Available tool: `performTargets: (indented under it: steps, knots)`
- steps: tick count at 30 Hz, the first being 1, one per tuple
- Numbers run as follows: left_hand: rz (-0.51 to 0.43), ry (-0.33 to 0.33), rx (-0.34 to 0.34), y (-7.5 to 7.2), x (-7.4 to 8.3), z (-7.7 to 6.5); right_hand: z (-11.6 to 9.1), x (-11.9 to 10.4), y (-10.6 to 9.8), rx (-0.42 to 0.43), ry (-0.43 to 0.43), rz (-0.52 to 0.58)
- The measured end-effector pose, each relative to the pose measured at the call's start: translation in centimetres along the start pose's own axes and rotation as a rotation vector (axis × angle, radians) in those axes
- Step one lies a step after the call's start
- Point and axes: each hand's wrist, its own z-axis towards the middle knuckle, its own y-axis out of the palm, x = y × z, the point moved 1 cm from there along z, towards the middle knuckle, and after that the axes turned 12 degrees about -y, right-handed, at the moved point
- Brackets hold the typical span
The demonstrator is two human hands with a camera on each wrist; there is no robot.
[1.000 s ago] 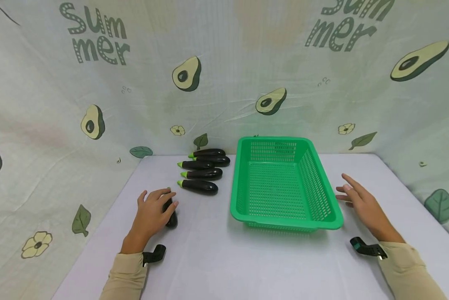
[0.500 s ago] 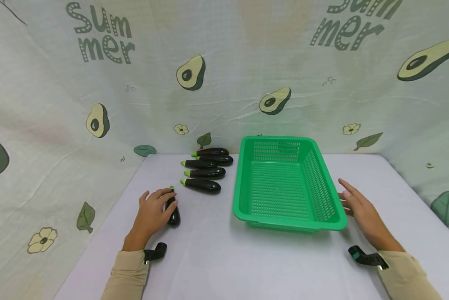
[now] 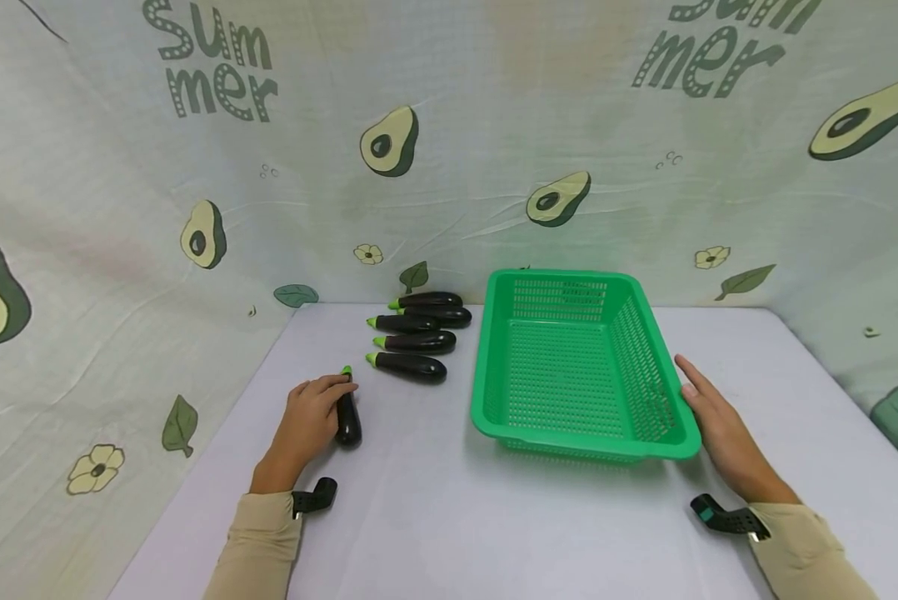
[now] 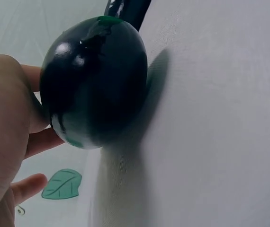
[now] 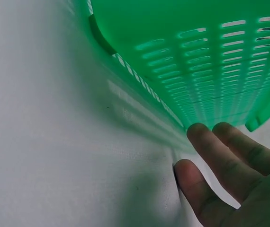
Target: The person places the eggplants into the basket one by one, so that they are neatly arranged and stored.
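A dark purple eggplant (image 3: 348, 422) with a green stem end lies at the left, apart from the others. My left hand (image 3: 305, 423) grips it from its left side, fingers over its upper part. In the left wrist view, its rounded end (image 4: 94, 90) faces the camera and hides part of the fingers. A green perforated plastic basket (image 3: 569, 443) stands at centre right with nothing in it. My right hand (image 3: 728, 437) is at its right side, fingers extended under the rim. In the right wrist view, the fingertips (image 5: 199, 132) reach the slotted wall, but contact is unclear.
Several more eggplants (image 3: 411, 367) lie in a stack-like row left of the basket, stems pointing left. A white cloth (image 3: 419, 517) covers the table. Behind it hangs a printed curtain (image 3: 456, 150) with avocados and leaves. Each wrist wears a black band (image 3: 314, 497).
My left fingers have drawn together on the separate eggplant. My right hand has moved left, up against the basket's side. The head view has shifted slightly, moving everything rightward in it.
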Motion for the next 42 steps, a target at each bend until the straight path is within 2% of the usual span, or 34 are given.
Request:
performTargets:
  steps: [5, 12, 18, 27, 35, 42]
  knots:
    - [-0.01, 0.016, -0.032, 0.08, -0.28, 0.14, -0.02, 0.03, 0.15, 0.002, -0.022, -0.007]
    - [-0.03, -0.045, -0.139, -0.15, -0.42, -0.15, 0.19, -0.01, 0.2, -0.008, -0.024, -0.01]
    - [-0.027, -0.068, -0.183, -0.36, -0.67, -0.25, 0.2, 0.03, 0.18, -0.013, -0.014, -0.02]
    - [0.0, -0.009, -0.187, -0.42, -0.74, 0.25, -0.12, 0.0, 0.05, -0.018, -0.073, -0.012]
    - [0.055, -0.069, -0.212, 0.0, -0.74, -0.29, -0.25, 0.05, 0.54, -0.023, -0.031, 0.03]
    - [0.055, -0.081, -0.185, 0.44, -0.59, -0.36, -0.34, -0.12, 0.7, -0.015, -0.098, 0.029]
